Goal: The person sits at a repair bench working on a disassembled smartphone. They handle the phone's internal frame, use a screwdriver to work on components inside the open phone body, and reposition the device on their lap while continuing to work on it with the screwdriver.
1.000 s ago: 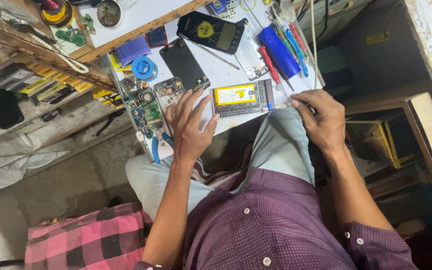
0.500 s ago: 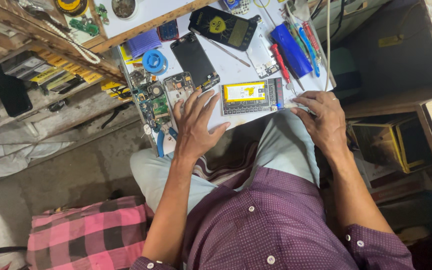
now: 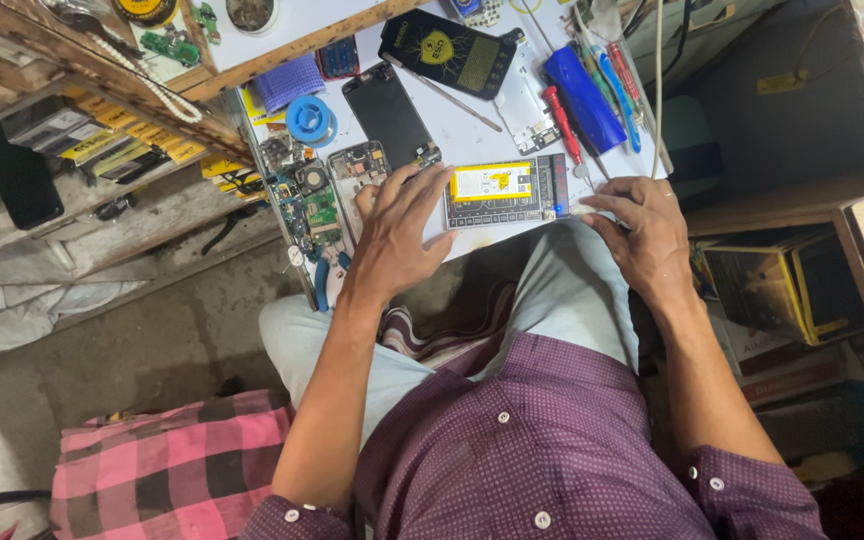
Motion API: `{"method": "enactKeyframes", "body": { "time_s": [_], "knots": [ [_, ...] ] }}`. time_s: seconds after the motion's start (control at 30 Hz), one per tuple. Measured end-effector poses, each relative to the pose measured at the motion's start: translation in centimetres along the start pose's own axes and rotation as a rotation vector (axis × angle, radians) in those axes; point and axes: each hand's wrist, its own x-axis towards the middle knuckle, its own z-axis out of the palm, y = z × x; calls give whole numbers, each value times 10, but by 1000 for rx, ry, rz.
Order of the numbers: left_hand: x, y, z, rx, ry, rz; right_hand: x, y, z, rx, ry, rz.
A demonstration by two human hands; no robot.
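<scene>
Cluttered white bench (image 3: pixel 497 140) fills the upper middle; the opened phone (image 3: pixel 505 191) with its yellow battery lies at centre. My left hand (image 3: pixel 395 233) rests open, fingers spread, at its left end; my right hand (image 3: pixel 642 233) pinches its right edge. I'd press flat and steady it.

near edge: the left hand (image 3: pixel 392 235) and right hand (image 3: pixel 642 235) sit at the bench (image 3: pixel 472 140) rim, either side of the opened phone with yellow battery (image 3: pixel 502 192); only a thin bare strip lies between them.
left side: circuit boards (image 3: pixel 317 200) and blue-handled pliers (image 3: pixel 324 280) crowd the edge.
middle: a dark phone screen (image 3: pixel 389 112) and a metal rod (image 3: pixel 457 100) block the way; white patches between are narrow.
right side: red screwdriver (image 3: pixel 560 122), blue case (image 3: pixel 584 97) and hanging cables (image 3: pixel 658 80) close it off.
far end: black phone (image 3: pixel 447 52), blue tape roll (image 3: pixel 309 119).
</scene>
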Motion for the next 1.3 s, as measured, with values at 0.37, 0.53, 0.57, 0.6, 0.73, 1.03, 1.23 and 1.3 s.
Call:
{"method": "enactKeyframes", "body": {
  "time_s": [0.37,0.53,0.57,0.6,0.73,1.03,1.23,1.3],
  "knots": [
    [5,2,-1,-29,-10,-7,3,-4,-2,3,4,-2],
    [5,4,-2,-43,5,-6,2,-5,-2,3,8,8],
    [5,3,-1,-41,9,-3,1,-5,-2,1,7,10],
    [5,3,-1,-38,13,0,1,-4,-2,-4,9,11],
    [5,4,1,-44,20,9,2,-3,-3,-11,11,25],
    [3,4,3,-64,37,15,2,-3,-5,6,-3,42],
    [-14,-6,-14,-23,308,-47,-1,1,-6,-5,-13,31],
    [-22,-12,-21,-14,479,-163,-2,3,-5,-21,-11,26]
  ]
}}
